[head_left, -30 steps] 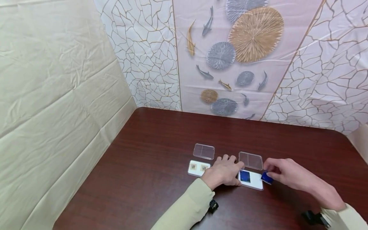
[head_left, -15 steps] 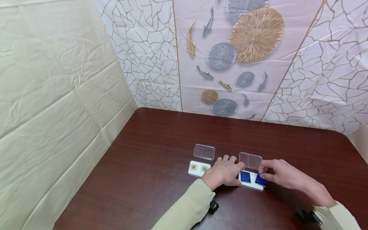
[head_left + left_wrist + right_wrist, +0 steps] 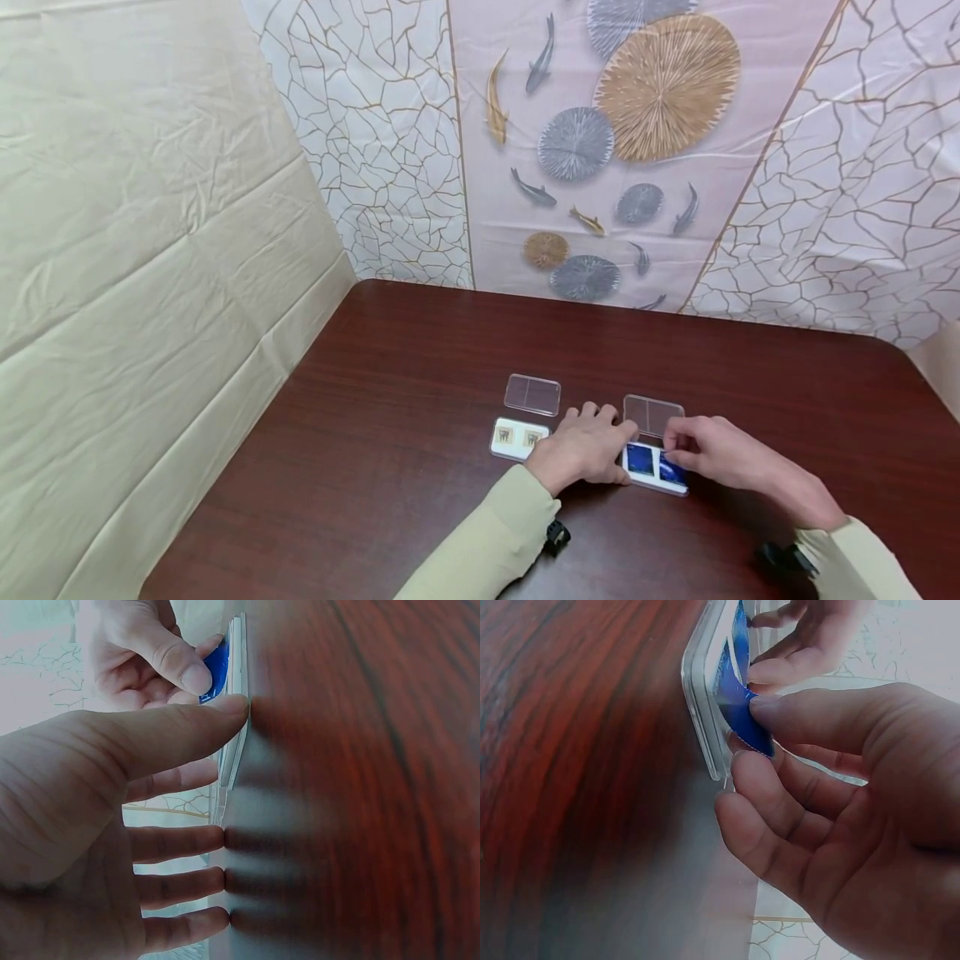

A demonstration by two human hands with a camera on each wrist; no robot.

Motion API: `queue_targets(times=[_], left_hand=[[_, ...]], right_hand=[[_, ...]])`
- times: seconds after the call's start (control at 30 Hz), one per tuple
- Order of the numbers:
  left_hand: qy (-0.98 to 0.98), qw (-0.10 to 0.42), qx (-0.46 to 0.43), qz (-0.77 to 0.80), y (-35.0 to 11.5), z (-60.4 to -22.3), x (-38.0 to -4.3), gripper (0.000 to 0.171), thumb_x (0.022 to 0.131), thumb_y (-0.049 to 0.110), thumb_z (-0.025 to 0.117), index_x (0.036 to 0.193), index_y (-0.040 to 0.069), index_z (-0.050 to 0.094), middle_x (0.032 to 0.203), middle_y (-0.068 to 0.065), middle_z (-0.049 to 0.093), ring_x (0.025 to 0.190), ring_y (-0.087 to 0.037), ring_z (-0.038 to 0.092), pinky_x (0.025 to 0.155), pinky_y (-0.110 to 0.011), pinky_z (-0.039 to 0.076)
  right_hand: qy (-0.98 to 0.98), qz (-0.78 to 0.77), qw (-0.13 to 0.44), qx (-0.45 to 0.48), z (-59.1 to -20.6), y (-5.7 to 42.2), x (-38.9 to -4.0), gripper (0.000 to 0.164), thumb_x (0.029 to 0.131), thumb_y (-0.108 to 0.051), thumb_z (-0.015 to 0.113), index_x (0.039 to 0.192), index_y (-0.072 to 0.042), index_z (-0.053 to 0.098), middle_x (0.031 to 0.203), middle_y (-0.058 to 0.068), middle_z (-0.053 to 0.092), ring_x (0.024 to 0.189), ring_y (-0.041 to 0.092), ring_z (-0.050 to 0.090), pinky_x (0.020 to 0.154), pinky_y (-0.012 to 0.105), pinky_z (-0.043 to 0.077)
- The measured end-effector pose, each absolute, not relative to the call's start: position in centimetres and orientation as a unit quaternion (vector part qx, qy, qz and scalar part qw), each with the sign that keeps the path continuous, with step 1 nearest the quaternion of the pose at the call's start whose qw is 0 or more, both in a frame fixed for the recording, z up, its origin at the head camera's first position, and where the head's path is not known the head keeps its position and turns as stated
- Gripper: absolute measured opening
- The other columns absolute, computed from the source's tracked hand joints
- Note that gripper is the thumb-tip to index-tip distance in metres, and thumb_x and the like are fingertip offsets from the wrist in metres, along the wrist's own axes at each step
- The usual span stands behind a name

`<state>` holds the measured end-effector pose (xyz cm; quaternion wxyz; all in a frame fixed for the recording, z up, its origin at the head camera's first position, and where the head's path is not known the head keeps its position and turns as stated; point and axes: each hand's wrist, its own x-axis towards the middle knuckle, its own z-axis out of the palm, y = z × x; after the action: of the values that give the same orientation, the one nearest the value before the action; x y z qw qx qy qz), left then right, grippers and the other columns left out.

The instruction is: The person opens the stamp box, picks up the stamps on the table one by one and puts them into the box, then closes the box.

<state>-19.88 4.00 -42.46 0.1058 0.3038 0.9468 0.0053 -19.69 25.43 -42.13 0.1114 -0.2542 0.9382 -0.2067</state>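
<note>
Thumb and forefinger of my right hand (image 3: 708, 450) pinch a blue stamp (image 3: 750, 724) with a toothed edge. It bends upward at the pinched end, over the right half of a shallow white-lined clear case (image 3: 655, 487). A second blue stamp (image 3: 640, 459) lies in the case's left half. My left hand (image 3: 581, 446) holds the case's left end between thumb and forefinger. In the left wrist view its thumb (image 3: 180, 727) meets the case edge and the other fingers stand straight, tips on the table.
A clear lid (image 3: 651, 415) lies just behind the case. To the left, another white-lined case (image 3: 510, 448) bears two small cream picture squares, with its own clear lid (image 3: 532, 394) behind. The dark red table (image 3: 420, 358) ends at patterned cloth (image 3: 540, 200).
My right hand has moved left, bringing the blue stamp from beside the case to over its right half. The left hand has stayed in place.
</note>
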Motion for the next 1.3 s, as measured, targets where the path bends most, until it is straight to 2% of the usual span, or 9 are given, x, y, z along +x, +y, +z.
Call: queue_targets(times=[0.87, 1.3], left_hand=[[0.947, 0.103, 0.306, 0.009, 4.18, -42.49, -19.91, 0.048, 0.081, 0.060, 0.071, 0.120, 0.038, 0.054, 0.132, 0.009, 0.050, 0.114, -0.014, 0.046, 0.089, -0.031, 0.040], [0.943, 0.112, 0.313, 0.010, 4.00, -42.14, -20.12, 0.049, 0.081, 0.059, 0.071, 0.122, 0.037, 0.053, 0.132, 0.008, 0.051, 0.115, -0.015, 0.047, 0.090, -0.031, 0.042]], right_hand=[[0.952, -0.180, 0.085, -0.231, -42.77, 24.92, -19.74, 0.022, 0.084, -0.018, 0.074, 0.076, -0.022, 0.054, 0.066, -0.010, 0.048, 0.059, 0.002, 0.042, 0.054, 0.021, 0.035], [0.939, -0.171, 0.076, -0.289, -42.08, 25.12, -20.25, 0.018, 0.086, -0.015, 0.072, 0.077, -0.026, 0.061, 0.069, -0.016, 0.051, 0.064, -0.001, 0.043, 0.058, 0.020, 0.038]])
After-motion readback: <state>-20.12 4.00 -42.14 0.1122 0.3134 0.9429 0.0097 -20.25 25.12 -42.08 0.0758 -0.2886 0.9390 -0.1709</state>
